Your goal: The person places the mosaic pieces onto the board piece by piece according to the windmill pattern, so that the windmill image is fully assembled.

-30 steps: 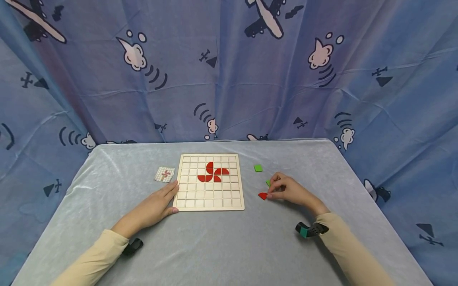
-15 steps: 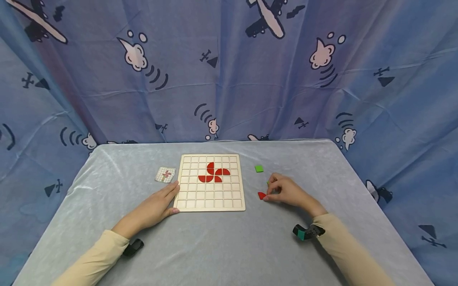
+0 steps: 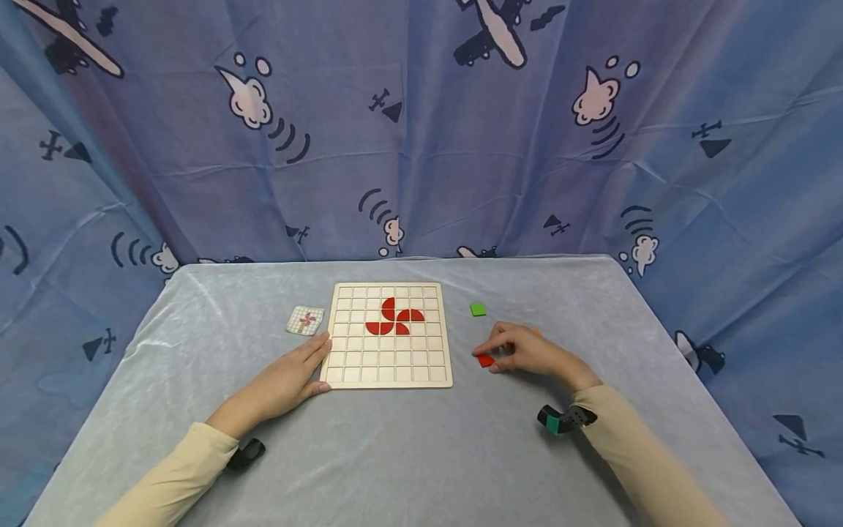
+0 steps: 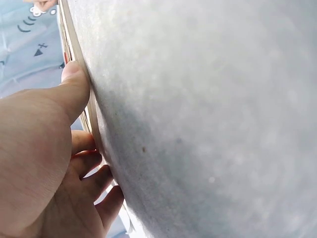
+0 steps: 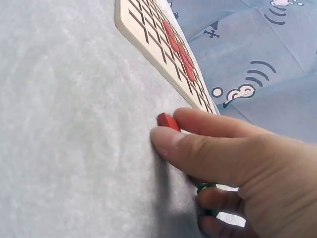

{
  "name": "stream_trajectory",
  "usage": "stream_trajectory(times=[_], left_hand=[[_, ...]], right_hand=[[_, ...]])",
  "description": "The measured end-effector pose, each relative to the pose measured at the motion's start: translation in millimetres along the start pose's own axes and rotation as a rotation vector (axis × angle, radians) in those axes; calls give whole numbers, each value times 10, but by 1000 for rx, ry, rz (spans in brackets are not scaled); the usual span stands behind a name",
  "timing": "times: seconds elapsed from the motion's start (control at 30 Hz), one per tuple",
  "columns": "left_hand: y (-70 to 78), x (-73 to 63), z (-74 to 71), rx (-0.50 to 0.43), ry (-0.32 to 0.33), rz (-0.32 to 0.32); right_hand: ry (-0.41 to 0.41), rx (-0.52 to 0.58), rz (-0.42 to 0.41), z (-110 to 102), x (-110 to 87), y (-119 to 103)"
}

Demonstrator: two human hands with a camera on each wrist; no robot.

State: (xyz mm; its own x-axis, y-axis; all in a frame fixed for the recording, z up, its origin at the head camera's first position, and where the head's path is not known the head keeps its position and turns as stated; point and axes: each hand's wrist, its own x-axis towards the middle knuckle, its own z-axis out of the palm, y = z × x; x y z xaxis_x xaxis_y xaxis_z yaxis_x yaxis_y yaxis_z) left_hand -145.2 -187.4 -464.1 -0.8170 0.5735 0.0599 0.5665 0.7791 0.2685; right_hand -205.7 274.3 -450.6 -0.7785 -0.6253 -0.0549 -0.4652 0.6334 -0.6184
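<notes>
My left hand (image 3: pixel 283 380) rests at the near-left corner of a pale wooden grid board (image 3: pixel 385 366). Its fingertips touch the left edge, and the thumb (image 4: pixel 74 82) lies on the board's rim in the left wrist view. Red quarter-circle pieces (image 3: pixel 388 307) form a pinwheel on the board. Right of the board, my right hand (image 3: pixel 527 351) pinches a loose red piece (image 5: pixel 168 121) between thumb and index finger, low over the cloth. Under that hand a bit of green (image 5: pixel 205 188) shows, mostly hidden by the fingers.
A small pattern card (image 3: pixel 306 320) with a gridded picture lies left of the board. A green square (image 3: pixel 477 309) lies beyond the right hand, and a sliver of orange (image 3: pixel 537 331) peeks out behind it. Grey cloth (image 3: pixel 395 454) covers the table before a blue curtain (image 3: pixel 329 132).
The right hand's index finger has moved left over the red piece, which now sits between finger and thumb. An orange bit has come into sight behind that hand. The left hand stays put.
</notes>
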Motion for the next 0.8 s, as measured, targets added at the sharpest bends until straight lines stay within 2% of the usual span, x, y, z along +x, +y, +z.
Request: stream_trajectory(times=[0.3,0.53,0.67,0.8], left_hand=[[7,-8,-7,-1,2,4],[1,-10,1,1,2,1],[-5,-10,12,4,1,1],[-2,-7,11,8,1,-1]], right_hand=[[49,32,84,39,10,-4],[107,-7,105,112,33,-72],[156,-66,150,162,70,-124],[133,-67,159,145,82,-161]])
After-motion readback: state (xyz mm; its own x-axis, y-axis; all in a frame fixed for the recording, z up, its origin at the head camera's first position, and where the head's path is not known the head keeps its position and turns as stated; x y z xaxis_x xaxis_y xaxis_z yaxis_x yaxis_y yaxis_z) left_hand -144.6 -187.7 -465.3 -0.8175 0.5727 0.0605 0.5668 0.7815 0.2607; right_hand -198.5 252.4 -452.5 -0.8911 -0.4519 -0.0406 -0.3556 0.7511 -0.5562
